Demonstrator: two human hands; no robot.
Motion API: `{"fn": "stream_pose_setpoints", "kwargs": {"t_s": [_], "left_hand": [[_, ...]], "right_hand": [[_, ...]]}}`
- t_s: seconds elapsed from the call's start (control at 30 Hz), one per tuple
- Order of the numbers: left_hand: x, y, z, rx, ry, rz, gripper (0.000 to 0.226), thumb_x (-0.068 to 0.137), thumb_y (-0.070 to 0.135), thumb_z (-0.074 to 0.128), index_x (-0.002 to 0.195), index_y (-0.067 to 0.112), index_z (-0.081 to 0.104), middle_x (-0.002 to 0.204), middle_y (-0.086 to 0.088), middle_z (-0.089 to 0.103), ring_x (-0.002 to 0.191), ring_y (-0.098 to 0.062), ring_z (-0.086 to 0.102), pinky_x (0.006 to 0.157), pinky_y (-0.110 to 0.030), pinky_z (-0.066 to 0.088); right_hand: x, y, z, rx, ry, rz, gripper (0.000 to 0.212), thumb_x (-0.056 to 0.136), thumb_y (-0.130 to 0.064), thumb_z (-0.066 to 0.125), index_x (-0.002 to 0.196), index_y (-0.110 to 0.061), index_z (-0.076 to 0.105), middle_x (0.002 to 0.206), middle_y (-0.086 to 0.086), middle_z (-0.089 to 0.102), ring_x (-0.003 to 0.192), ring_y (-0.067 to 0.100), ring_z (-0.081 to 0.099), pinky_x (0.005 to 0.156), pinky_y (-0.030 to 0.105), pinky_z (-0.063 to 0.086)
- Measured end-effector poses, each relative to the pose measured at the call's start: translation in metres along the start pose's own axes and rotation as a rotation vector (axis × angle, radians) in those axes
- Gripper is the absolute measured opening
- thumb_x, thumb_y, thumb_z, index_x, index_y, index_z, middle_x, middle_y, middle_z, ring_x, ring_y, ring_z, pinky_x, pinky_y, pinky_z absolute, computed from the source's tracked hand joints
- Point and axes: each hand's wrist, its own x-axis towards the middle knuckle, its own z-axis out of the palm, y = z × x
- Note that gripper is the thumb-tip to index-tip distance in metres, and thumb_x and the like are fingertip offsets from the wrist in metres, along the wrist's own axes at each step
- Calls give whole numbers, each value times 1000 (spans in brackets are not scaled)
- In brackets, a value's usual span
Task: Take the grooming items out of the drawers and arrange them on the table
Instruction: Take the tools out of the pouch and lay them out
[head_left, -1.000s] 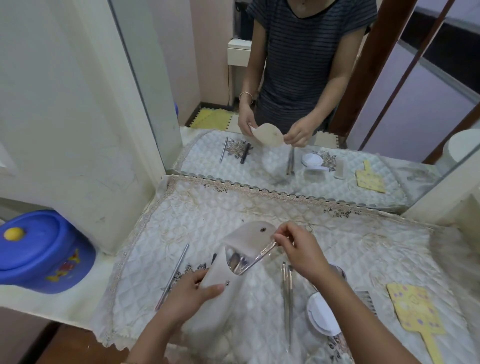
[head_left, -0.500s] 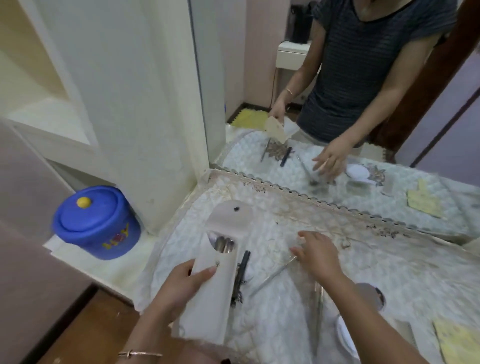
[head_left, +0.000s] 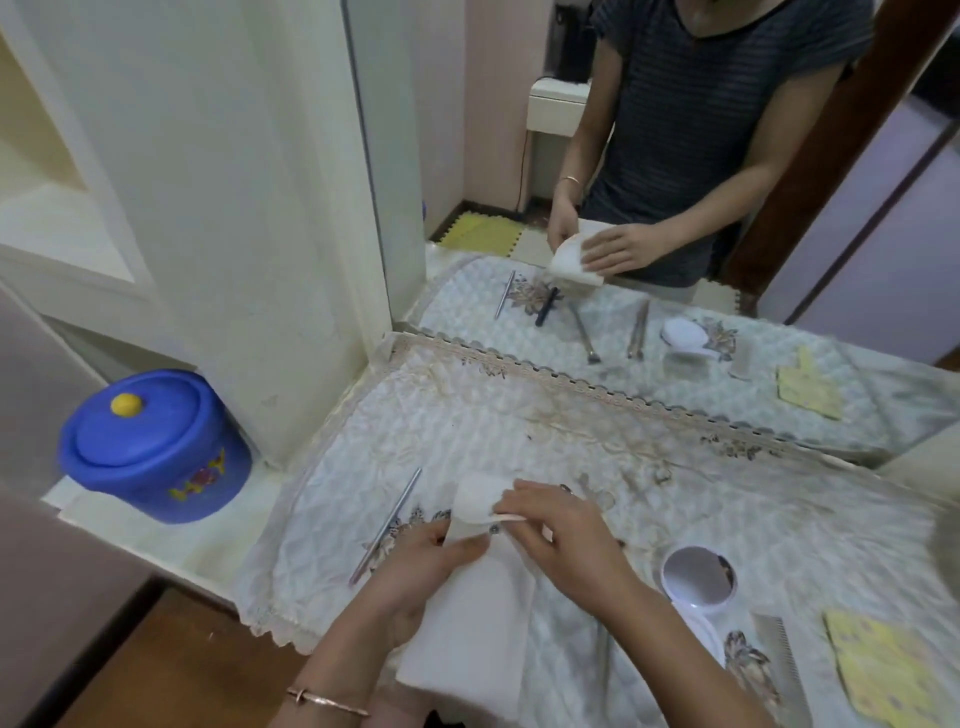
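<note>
A white pouch (head_left: 467, 613) with a snap flap is held over the near edge of the quilted table (head_left: 675, 493). My left hand (head_left: 415, 571) grips its left side below the flap. My right hand (head_left: 561, 540) presses the flap down over the pouch mouth. A thin metal tool (head_left: 387, 525) lies on the cloth to the left of the pouch. Another metal tool (head_left: 602, 660) shows partly under my right forearm. A round white compact mirror (head_left: 698, 577), a metal comb (head_left: 784, 660) and a yellow paddle-shaped item (head_left: 883, 670) lie at the right.
A blue lidded tub (head_left: 156, 447) stands on a low ledge at the left. A large mirror (head_left: 675, 208) rises at the back edge of the table and reflects the person and the items. A white cabinet panel (head_left: 234, 208) stands at the left.
My right hand left the metal tool on the cloth and came onto the pouch flap, which is now folded down. The pouch has dropped lower and nearer to me.
</note>
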Motion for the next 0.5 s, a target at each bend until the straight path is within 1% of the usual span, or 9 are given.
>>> {"fn": "stream_pose_setpoints", "kwargs": {"t_s": [0.07,0.17,0.23,0.3,0.37,0.4,0.43,0.47,0.5], "left_hand": [[4,-2,7,5,2,-15,24,80,12,67,101,1,68,103,-22,70,91,-32,67,78,-38,53],[8,-5,19,-34,-20,-39,29,72,7,69,99,-2,67,96,-21,71,82,-30,67,69,-33,54],[9,-5,25,-67,-44,-47,32,60,8,67,91,0,70,87,-18,71,79,-29,65,69,-32,52],[8,-5,32,-87,-54,-37,23,62,11,68,83,6,73,78,-13,71,73,-25,64,66,-29,49],[8,-6,38,-112,-58,-30,16,74,14,65,85,6,74,82,-14,73,75,-26,66,70,-32,50],[9,-8,42,-95,-37,-18,17,78,12,63,89,4,73,87,-17,73,79,-29,67,73,-35,51],[9,-10,46,-54,-13,-3,17,81,10,62,93,2,71,91,-19,73,81,-30,68,74,-36,52],[9,-12,50,-6,8,14,17,82,9,61,95,1,70,90,-18,74,81,-29,69,73,-35,54],[10,-14,55,38,20,36,16,84,8,60,95,3,69,86,-14,75,78,-25,70,69,-32,54]], "right_hand": [[-10,8,1,-103,6,-35,26,80,-29,51,91,-17,71,98,3,74,107,16,61,91,22,43],[-19,17,-2,-180,15,-35,24,78,-24,51,88,-16,72,98,4,74,105,18,61,96,21,36],[-24,20,-5,-177,12,-27,25,77,-25,52,88,-16,72,99,5,74,105,17,61,100,17,32],[-30,20,-10,-150,-5,-15,34,83,-42,53,91,-15,72,104,6,72,113,7,51,104,16,27],[-36,19,-12,-98,-34,22,61,79,-64,40,98,-15,70,116,4,67,123,-1,35,105,11,20],[-40,18,-12,-67,-43,77,70,76,-70,33,98,-15,70,120,2,64,126,-3,31,104,8,18],[-43,18,-10,-31,-10,132,74,75,-74,30,95,-15,71,123,-2,60,128,-3,30,103,5,16],[-45,19,-7,15,51,197,72,76,-74,33,91,-15,70,125,-6,55,129,-1,30,101,2,16],[-48,21,-3,48,141,263,61,77,-69,43,92,-16,69,125,-12,47,128,1,30,98,-3,17]]}}
